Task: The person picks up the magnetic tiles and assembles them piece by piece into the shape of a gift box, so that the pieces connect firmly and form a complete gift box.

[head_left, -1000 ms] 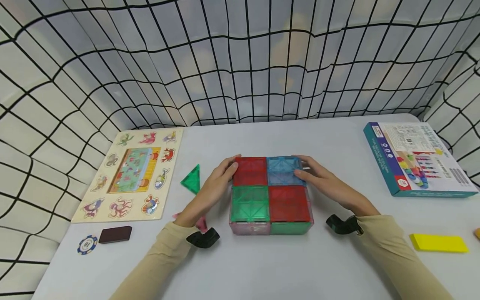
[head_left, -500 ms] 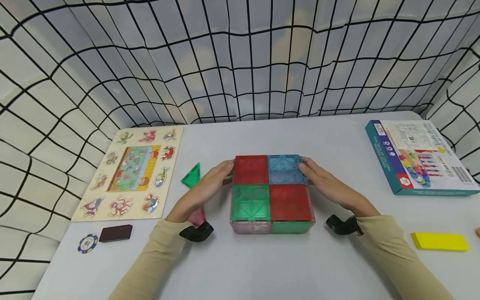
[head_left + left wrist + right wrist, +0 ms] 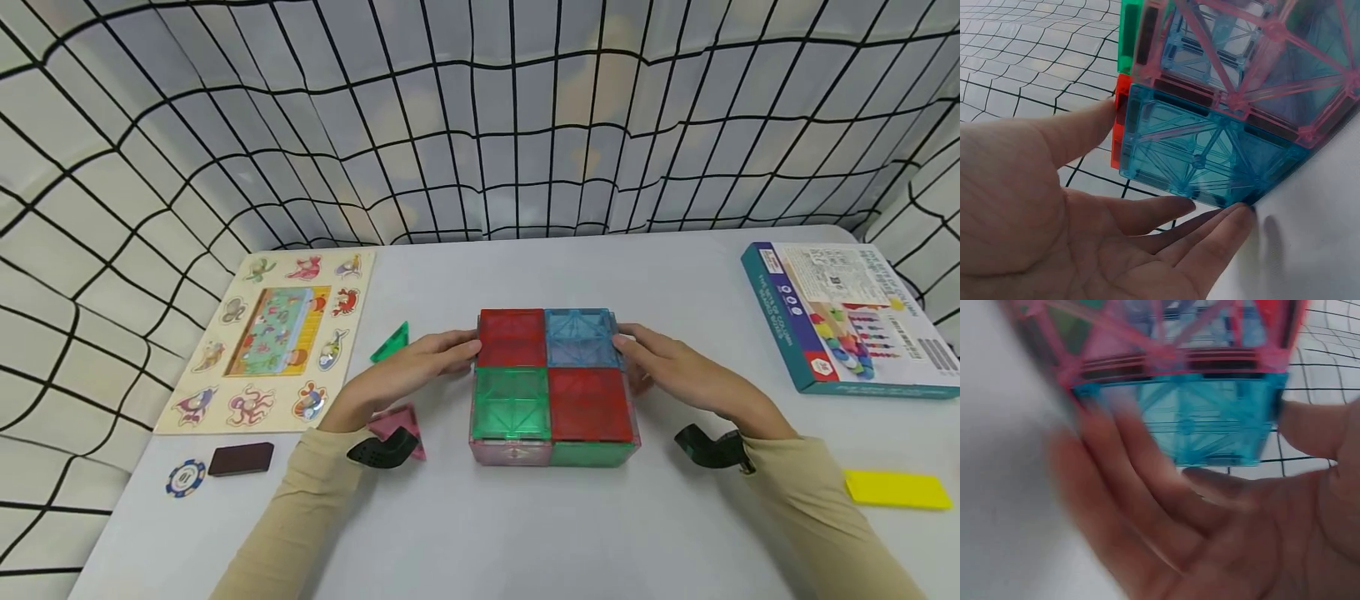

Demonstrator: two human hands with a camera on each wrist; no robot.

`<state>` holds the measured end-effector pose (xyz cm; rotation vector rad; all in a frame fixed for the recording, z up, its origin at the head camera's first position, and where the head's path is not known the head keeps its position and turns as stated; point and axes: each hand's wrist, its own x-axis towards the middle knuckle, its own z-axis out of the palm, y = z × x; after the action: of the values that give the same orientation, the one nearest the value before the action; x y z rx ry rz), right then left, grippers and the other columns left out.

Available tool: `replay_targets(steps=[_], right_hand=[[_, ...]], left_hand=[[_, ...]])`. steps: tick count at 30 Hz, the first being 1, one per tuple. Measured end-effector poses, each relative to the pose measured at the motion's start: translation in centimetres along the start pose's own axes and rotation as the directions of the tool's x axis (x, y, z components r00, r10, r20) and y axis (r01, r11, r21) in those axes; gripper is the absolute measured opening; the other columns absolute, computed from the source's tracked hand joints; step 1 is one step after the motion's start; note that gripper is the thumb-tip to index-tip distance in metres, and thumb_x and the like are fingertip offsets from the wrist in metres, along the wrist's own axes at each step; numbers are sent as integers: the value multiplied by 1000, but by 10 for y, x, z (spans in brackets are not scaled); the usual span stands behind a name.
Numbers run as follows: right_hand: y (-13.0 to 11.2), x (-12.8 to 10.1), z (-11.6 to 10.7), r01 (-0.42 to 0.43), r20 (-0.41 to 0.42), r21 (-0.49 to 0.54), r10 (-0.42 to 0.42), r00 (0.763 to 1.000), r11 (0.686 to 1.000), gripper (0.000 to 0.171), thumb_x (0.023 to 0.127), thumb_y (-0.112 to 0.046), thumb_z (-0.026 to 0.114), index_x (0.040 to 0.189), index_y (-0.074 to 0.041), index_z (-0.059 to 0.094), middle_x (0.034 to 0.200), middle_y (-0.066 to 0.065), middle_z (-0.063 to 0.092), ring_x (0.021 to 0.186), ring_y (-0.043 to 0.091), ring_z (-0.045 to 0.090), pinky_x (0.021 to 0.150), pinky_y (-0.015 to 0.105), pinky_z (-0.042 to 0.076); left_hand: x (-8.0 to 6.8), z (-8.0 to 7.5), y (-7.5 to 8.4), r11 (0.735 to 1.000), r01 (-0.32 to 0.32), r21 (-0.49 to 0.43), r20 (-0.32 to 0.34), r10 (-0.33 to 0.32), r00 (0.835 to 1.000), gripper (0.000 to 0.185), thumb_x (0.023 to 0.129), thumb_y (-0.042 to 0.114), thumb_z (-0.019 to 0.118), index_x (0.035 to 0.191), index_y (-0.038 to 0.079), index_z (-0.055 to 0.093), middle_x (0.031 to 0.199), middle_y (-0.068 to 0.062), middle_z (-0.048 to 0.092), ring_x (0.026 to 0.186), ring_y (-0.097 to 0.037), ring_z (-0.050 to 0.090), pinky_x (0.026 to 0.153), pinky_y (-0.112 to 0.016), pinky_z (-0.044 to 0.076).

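A low box of translucent magnetic tiles stands on the white table in the head view. Its top shows two red tiles, a green one and a blue one. My left hand is at the box's left side, its thumb at the red tile's edge. In the left wrist view, the fingers extend along the blue side tile, fairly straight. On the opposite side, my right hand has its thumb near the blue top tile's edge. Its fingers, blurred in the right wrist view, lie along another blue side tile.
Left of the box lie a green triangle tile, a pink tile, a sea-animal puzzle board, a dark block and a poker chip. A game box and yellow block lie right. Black netting borders the table.
Both thumbs have slid off the box's top to its side edges. My left hand has drawn outward and lower, uncovering more of the pink tile. The box appears to stay in place.
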<state>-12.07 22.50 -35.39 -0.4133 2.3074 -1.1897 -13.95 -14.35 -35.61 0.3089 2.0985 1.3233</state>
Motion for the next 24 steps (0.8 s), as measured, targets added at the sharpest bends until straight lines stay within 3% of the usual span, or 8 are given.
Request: replay_targets(steps=[2, 4, 8, 12, 14, 17, 24], right_hand=[[0, -3, -2, 3, 52, 24, -5, 999, 1000, 70, 114, -38, 35, 163, 7, 12, 101, 12, 68, 89, 25, 69, 86, 42, 61], [1, -5, -4, 12, 101, 73, -19, 995, 997, 71, 114, -36, 36, 164, 6, 6, 97, 10, 69, 83, 25, 70, 78, 34, 62], [6, -9, -11, 7, 168, 140, -31, 985, 990, 75, 114, -35, 39, 166, 1, -1, 100, 12, 71, 87, 28, 72, 84, 32, 60], [14, -9, -19, -14, 241, 219, -40, 970, 976, 76, 113, -30, 43, 167, -5, -4, 107, 16, 71, 91, 31, 73, 94, 32, 56], [18, -8, -21, -22, 267, 264, -51, 962, 964, 76, 113, -27, 45, 168, -7, -4, 111, 17, 71, 93, 32, 74, 98, 34, 55], [22, -5, -23, -27, 284, 305, -64, 957, 952, 78, 113, -25, 47, 168, -8, -5, 117, 18, 71, 96, 35, 75, 104, 41, 53], [24, -3, -23, -48, 280, 325, -47, 959, 944, 80, 112, -25, 49, 168, -11, -6, 118, 18, 73, 95, 37, 76, 113, 60, 44]], left_hand=[[1, 0, -1, 1000, 1, 8, 14, -1, 1000, 74, 108, 49, 52, 164, 6, 32, 162, -12, 44, 142, -32, 52, 124, -58, 28], [1, 0, -1, 1000, 3, 12, 29, -3, 1000, 74, 107, 50, 54, 164, 6, 32, 161, -12, 46, 140, -31, 54, 124, -59, 28], [-1, -2, 0, 1000, 7, 24, 51, -8, 999, 75, 107, 49, 54, 164, 7, 31, 146, -12, 61, 128, -29, 64, 120, -58, 35], [-2, -3, -3, 1000, -13, -26, 127, 16, 992, 74, 109, 40, 53, 165, 5, 21, 113, -13, 73, 103, -27, 72, 111, -50, 47], [-1, -3, -5, 997, -29, -78, 170, 42, 985, 75, 110, 35, 53, 166, 2, 15, 100, -15, 72, 93, -28, 72, 104, -44, 53], [0, -3, -7, 992, -44, -119, 193, 67, 979, 76, 110, 32, 53, 165, -1, 12, 95, -13, 71, 89, -25, 71, 96, -38, 57], [1, -4, -8, 990, -57, -129, 202, 82, 976, 76, 110, 32, 53, 165, -1, 12, 98, -14, 73, 92, -29, 74, 98, -40, 57]])
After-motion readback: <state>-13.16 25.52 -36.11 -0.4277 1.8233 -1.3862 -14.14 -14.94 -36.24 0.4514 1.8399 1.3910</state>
